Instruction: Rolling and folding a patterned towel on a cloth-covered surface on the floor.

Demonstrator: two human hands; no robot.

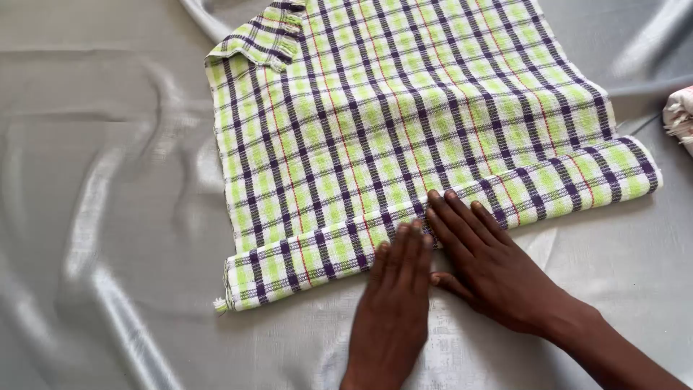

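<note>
A green, white and purple checked towel [404,108] lies spread on a shiny grey sheet [108,217]. Its near edge is rolled into a narrow roll [303,263] that runs from lower left to upper right. My left hand [393,303] lies flat with its fingertips on the roll near its middle. My right hand [491,263] lies flat beside it, fingers spread and pressing on the roll just to the right. Neither hand grips anything. The towel's far left corner [263,36] is folded over.
The grey sheet is wrinkled across the left side. A white fringed cloth [681,119] shows at the right edge of the view.
</note>
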